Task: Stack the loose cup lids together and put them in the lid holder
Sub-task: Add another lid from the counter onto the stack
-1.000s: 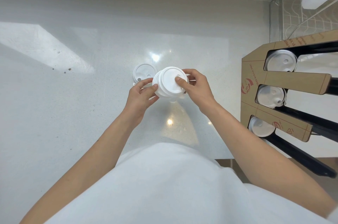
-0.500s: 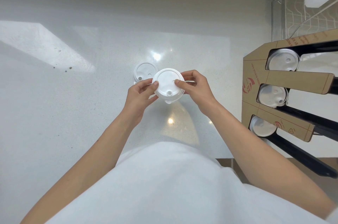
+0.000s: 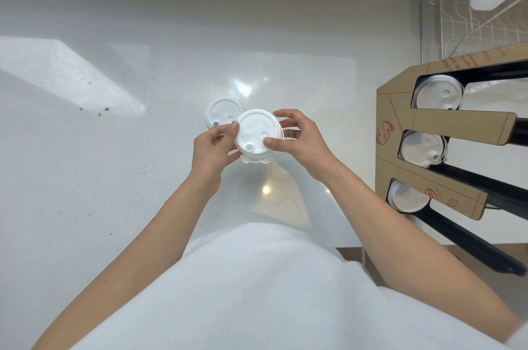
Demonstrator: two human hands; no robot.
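1. Your left hand (image 3: 213,146) has its thumb and fingertips closed on the left rim of the stack (image 3: 257,135); your right hand (image 3: 297,139) pinches the opposite rim, thumb pressed on the top face near a vent hole and fingers curled round the far edge. Both hands are clamped on the same stack, held above the counter (image 3: 114,178).
2. You hold it from two sides, most likely so the lids seat squarely and none slips out while you press them together. The tabs poking out at the near edge suggest the lids are nested but not turned alike.
3. One loose lid (image 3: 221,113) lies flat on the counter just beyond your left fingertips, partly hidden behind the stack. It probably goes on next, since the job wants all loose lids joined first.
4. The holder (image 3: 400,178) stands well off to the right of your right hand, with three slots, each already showing lids.
5. Keep the squeeze light: thin plastic rims should flex and pop apart if pinched hard.
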